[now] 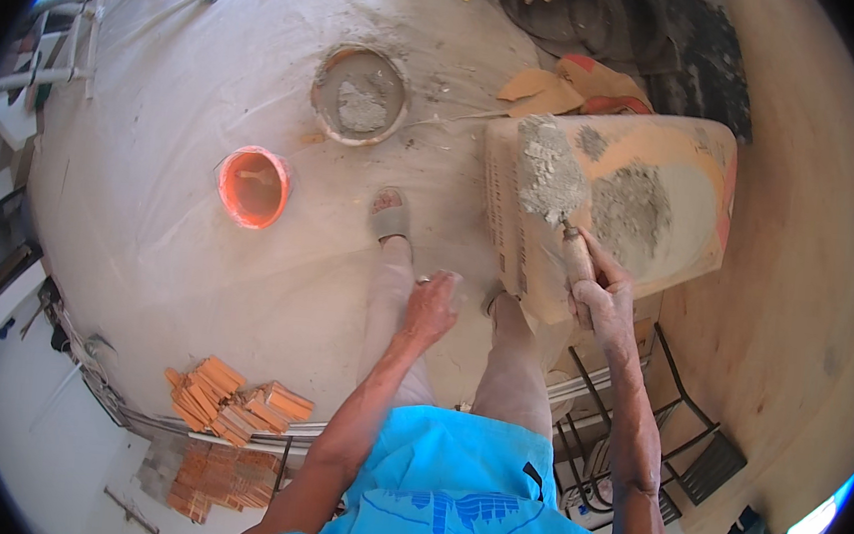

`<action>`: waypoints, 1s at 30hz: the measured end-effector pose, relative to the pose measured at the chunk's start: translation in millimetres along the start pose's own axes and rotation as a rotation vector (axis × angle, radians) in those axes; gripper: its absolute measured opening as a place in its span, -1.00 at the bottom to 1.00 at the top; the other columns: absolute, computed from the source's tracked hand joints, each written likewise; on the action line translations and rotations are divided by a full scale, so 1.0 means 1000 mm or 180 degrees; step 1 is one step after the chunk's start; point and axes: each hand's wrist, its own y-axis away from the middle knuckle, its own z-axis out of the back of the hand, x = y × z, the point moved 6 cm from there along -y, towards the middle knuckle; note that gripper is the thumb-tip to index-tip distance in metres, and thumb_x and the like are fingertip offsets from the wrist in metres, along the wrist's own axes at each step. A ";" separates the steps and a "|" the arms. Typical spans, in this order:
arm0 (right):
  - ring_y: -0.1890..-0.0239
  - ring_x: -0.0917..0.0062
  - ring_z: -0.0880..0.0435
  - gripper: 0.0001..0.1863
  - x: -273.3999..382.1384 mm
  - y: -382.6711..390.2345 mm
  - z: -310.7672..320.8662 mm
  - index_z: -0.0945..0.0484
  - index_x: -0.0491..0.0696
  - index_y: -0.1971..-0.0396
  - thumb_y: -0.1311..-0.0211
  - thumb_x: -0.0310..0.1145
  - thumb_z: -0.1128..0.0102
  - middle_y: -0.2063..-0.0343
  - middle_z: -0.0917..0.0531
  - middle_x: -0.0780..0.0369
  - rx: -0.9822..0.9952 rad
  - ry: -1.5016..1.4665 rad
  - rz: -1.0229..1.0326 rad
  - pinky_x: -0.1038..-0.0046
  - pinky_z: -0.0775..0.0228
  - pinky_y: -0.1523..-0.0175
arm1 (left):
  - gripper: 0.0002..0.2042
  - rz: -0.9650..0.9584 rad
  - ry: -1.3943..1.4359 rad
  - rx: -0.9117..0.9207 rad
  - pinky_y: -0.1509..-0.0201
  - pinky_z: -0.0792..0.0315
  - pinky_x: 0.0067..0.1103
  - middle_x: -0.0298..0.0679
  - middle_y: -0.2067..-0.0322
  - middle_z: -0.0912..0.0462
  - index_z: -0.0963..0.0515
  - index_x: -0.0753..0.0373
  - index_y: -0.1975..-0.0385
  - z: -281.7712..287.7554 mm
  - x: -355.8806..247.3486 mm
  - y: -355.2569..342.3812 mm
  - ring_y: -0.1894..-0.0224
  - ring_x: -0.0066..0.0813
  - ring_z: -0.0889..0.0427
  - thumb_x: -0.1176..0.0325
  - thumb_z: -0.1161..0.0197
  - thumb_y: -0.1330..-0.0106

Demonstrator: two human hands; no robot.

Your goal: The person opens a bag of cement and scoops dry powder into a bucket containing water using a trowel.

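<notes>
My right hand [601,291] is wrapped round the wooden handle of a trowel [577,254]. Its blade is covered by a heap of dry grey powder [552,171] and lies over the left part of a large paper sack [700,178]. More grey powder [632,208] shows in a patch on the sack, right of the blade. In front of my left thigh, my left hand [431,308] is closed; something pale shows at its fingers, too small to name. Ahead stands a round bucket [317,98] with grey mix and a lighter dry clump in it.
An orange bucket [223,186] with murky liquid stands on the sheet-covered floor [145,285] to the left. Stacked orange tiles or bricks [236,403] lie at the lower left. A metal-framed chair [684,438] is behind my right arm. Dark sheeting [656,34] lies beyond the sack.
</notes>
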 end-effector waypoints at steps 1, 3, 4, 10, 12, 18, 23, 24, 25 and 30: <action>0.52 0.72 -0.47 -0.17 0.003 -0.014 -0.016 -0.42 -0.13 -0.40 0.06 -0.48 -0.05 0.36 -0.59 0.32 0.0083 0.0074 0.0067 0.61 -0.35 0.39 | -0.63 0.0101 0.0087 0.0180 -0.05 -0.47 -0.14 -0.01 0.09 -0.62 -0.55 0.32 -0.04 -0.005 0.003 -0.002 0.04 0.07 -0.62 0.30 -0.35 -0.30; 0.46 0.71 -0.48 -0.18 0.006 -0.039 -0.047 -0.43 -0.13 -0.40 0.06 -0.45 -0.07 0.28 -0.61 0.30 0.0212 0.0205 0.0155 0.60 -0.37 0.33 | -0.62 0.0182 0.0250 0.0403 -0.03 -0.48 -0.14 -0.02 0.09 -0.62 -0.54 0.32 -0.06 -0.014 0.008 -0.003 0.07 0.06 -0.63 0.31 -0.34 -0.29; 0.42 0.70 -0.49 -0.18 0.006 -0.052 -0.064 -0.43 -0.14 -0.39 0.05 -0.43 -0.08 0.24 -0.61 0.29 0.0278 0.0248 0.0187 0.60 -0.38 0.29 | -0.62 0.0171 0.0300 0.0434 -0.01 -0.49 -0.14 -0.01 0.09 -0.61 -0.53 0.33 -0.06 -0.016 0.011 -0.001 0.07 0.06 -0.64 0.32 -0.35 -0.29; 0.32 0.65 -0.48 -0.18 -0.009 -0.142 -0.148 -0.44 -0.14 -0.38 0.07 -0.41 -0.09 0.18 -0.60 0.29 0.0756 0.0251 0.0365 0.58 -0.38 0.16 | -0.56 0.0388 0.0659 0.0663 -0.01 -0.53 -0.16 0.05 0.05 -0.60 -0.48 0.36 -0.11 -0.012 0.042 -0.006 0.04 0.07 -0.64 0.32 -0.34 -0.28; 0.34 0.66 -0.47 -0.20 -0.016 -0.172 -0.176 -0.45 -0.14 -0.37 0.06 -0.44 -0.08 0.21 -0.60 0.29 0.0810 0.0238 0.0477 0.58 -0.38 0.20 | -0.55 0.0533 0.0794 0.0703 -0.06 -0.53 -0.16 0.06 0.01 -0.60 -0.48 0.37 -0.12 -0.013 0.056 -0.005 0.01 0.09 -0.63 0.31 -0.35 -0.28; 0.49 0.70 -0.45 -0.20 -0.055 -0.257 -0.227 -0.44 -0.09 -0.40 0.02 -0.50 -0.05 0.32 -0.61 0.31 0.0879 0.0244 0.0438 0.55 -0.36 0.37 | -0.51 0.0996 0.0887 0.1150 -0.17 -0.52 -0.19 0.10 -0.09 -0.59 -0.48 0.37 -0.14 -0.016 0.069 -0.009 -0.08 0.12 -0.62 0.23 -0.35 -0.29; 0.55 0.69 -0.47 -0.21 -0.081 -0.299 -0.260 -0.45 -0.06 -0.40 0.00 -0.50 -0.07 0.39 -0.59 0.32 0.0748 0.0090 0.0457 0.54 -0.36 0.43 | -0.47 0.1113 0.0943 0.1381 -0.15 -0.53 -0.17 0.13 -0.08 -0.59 -0.46 0.39 -0.18 -0.012 0.068 -0.010 -0.07 0.14 -0.62 0.23 -0.35 -0.28; 0.56 0.70 -0.47 -0.21 -0.086 -0.304 -0.266 -0.45 -0.05 -0.40 0.00 -0.50 -0.08 0.40 -0.59 0.32 0.0703 0.0026 0.0457 0.54 -0.36 0.44 | -0.47 0.1133 0.0949 0.1441 -0.15 -0.53 -0.17 0.14 -0.07 -0.59 -0.45 0.40 -0.18 -0.008 0.067 -0.012 -0.07 0.14 -0.62 0.23 -0.35 -0.28; 0.57 0.70 -0.47 -0.21 -0.091 -0.309 -0.272 -0.45 -0.05 -0.40 0.00 -0.51 -0.08 0.41 -0.59 0.32 0.0655 -0.0038 0.0458 0.54 -0.36 0.45 | -0.46 0.1149 0.0955 0.1503 -0.14 -0.53 -0.16 0.14 -0.07 -0.59 -0.44 0.41 -0.19 -0.003 0.066 -0.013 -0.07 0.14 -0.63 0.23 -0.35 -0.29; 0.61 0.72 -0.46 -0.21 -0.118 -0.325 -0.307 -0.47 -0.03 -0.39 0.01 -0.53 -0.10 0.43 -0.58 0.33 0.0486 -0.0400 0.0429 0.57 -0.35 0.49 | -0.46 0.1079 0.0921 0.1482 -0.12 -0.54 -0.15 0.14 -0.06 -0.59 -0.43 0.41 -0.19 -0.005 0.074 -0.010 -0.05 0.16 -0.63 0.23 -0.33 -0.30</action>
